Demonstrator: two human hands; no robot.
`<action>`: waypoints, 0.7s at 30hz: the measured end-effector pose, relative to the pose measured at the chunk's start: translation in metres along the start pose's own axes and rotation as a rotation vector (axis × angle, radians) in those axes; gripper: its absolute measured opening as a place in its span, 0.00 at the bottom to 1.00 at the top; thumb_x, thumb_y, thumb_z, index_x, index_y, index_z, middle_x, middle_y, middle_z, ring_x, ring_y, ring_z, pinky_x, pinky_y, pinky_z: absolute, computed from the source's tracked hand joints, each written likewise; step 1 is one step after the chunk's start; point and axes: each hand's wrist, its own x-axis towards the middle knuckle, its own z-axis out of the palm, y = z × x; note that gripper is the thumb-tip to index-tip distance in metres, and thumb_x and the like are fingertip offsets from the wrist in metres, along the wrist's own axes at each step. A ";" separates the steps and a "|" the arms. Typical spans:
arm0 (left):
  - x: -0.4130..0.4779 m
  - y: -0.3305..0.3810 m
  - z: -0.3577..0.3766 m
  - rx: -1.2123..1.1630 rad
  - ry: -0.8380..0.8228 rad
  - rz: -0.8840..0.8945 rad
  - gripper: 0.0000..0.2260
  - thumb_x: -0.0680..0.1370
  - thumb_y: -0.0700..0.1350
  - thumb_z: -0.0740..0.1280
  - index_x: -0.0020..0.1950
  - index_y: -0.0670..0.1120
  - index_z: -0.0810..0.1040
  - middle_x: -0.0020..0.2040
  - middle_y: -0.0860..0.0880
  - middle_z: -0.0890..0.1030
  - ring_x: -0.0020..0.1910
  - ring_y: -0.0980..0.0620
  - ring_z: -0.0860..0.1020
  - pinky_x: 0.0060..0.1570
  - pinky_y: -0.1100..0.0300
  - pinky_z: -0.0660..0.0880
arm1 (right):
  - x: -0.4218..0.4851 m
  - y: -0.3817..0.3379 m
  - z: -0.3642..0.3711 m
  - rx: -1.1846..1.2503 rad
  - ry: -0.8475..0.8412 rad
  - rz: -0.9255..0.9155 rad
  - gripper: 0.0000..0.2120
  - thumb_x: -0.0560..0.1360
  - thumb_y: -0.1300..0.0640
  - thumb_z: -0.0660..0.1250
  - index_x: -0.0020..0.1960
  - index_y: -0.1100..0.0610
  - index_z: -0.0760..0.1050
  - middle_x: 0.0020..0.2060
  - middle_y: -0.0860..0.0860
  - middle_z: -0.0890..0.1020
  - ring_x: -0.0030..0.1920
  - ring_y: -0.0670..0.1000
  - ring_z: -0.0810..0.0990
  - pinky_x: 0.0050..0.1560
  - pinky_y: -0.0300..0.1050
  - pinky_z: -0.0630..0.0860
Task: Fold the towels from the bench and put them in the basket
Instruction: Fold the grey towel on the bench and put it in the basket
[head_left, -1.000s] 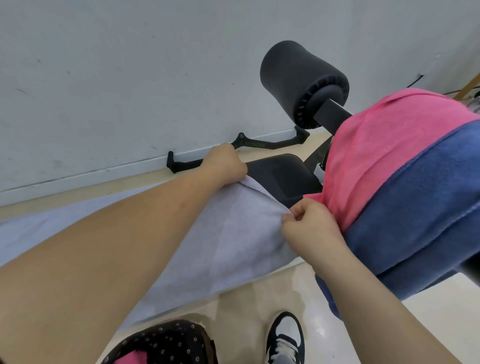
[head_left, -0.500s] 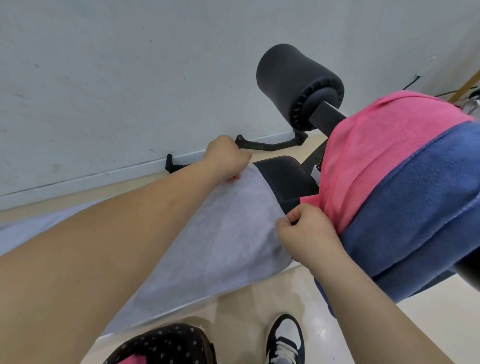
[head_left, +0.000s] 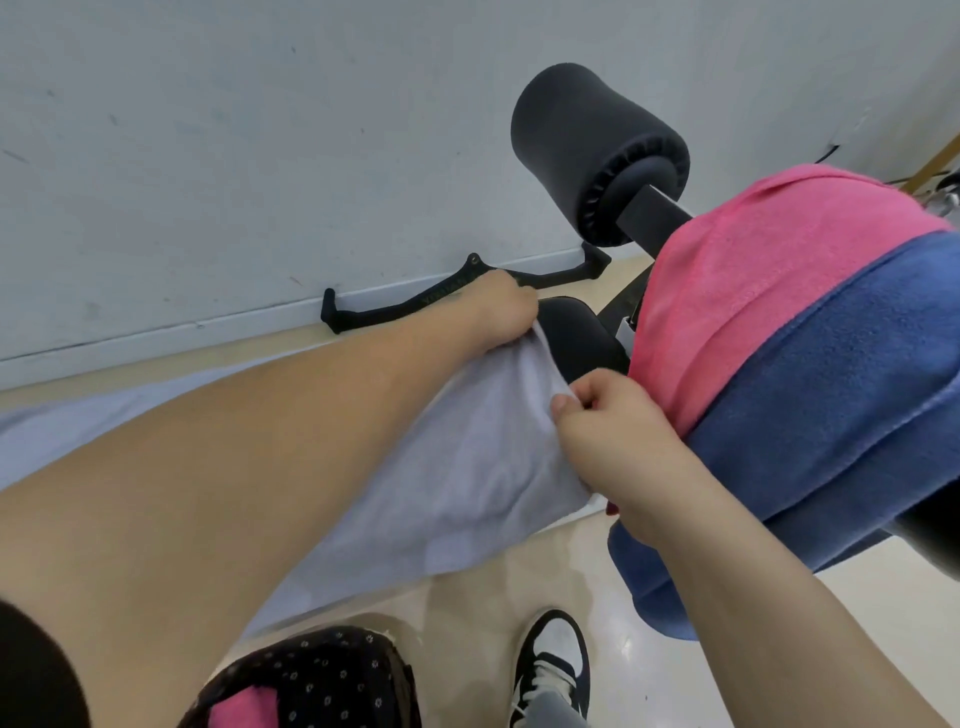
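Observation:
A pale lilac towel (head_left: 467, 467) lies spread over the black bench seat (head_left: 576, 332) and runs off to the left under my arm. My left hand (head_left: 498, 317) grips its far corner near the wall. My right hand (head_left: 608, 431) pinches the near corner between thumb and fingers. A pink towel (head_left: 769, 291) and a blue towel (head_left: 841, 415) hang draped over the bench to the right, the blue one hanging down toward the floor. No basket is in view.
A black foam roller pad (head_left: 597, 150) sticks up from the bench behind the towels. A black cable handle (head_left: 415, 306) lies on the floor against the white wall. My shoe (head_left: 550, 665) and dotted dark clothing (head_left: 311, 680) show at the bottom.
Both hands have drawn the lilac towel's two corners closer together, so the edge between them now sags and bunches. The left hand shifted slightly right; the right hand rose a little.

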 end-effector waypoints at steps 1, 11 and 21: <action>-0.001 0.003 0.002 -0.174 -0.039 -0.005 0.13 0.83 0.42 0.55 0.49 0.39 0.78 0.46 0.37 0.80 0.40 0.43 0.78 0.41 0.52 0.77 | -0.001 -0.001 -0.003 0.038 0.035 -0.022 0.09 0.82 0.55 0.64 0.49 0.61 0.75 0.35 0.49 0.72 0.31 0.44 0.69 0.28 0.37 0.68; -0.061 -0.010 -0.074 -0.674 0.112 -0.124 0.10 0.80 0.43 0.59 0.48 0.40 0.77 0.41 0.40 0.82 0.37 0.43 0.82 0.47 0.46 0.84 | -0.034 -0.039 0.008 0.247 -0.197 -0.028 0.06 0.77 0.61 0.66 0.48 0.59 0.82 0.38 0.62 0.78 0.38 0.56 0.76 0.38 0.51 0.73; -0.174 -0.148 -0.182 -0.636 0.382 -0.379 0.12 0.85 0.43 0.56 0.57 0.39 0.77 0.44 0.41 0.83 0.35 0.45 0.83 0.24 0.57 0.79 | -0.096 -0.118 0.130 0.181 -0.632 -0.126 0.09 0.77 0.65 0.64 0.43 0.56 0.82 0.29 0.45 0.76 0.29 0.42 0.74 0.27 0.34 0.69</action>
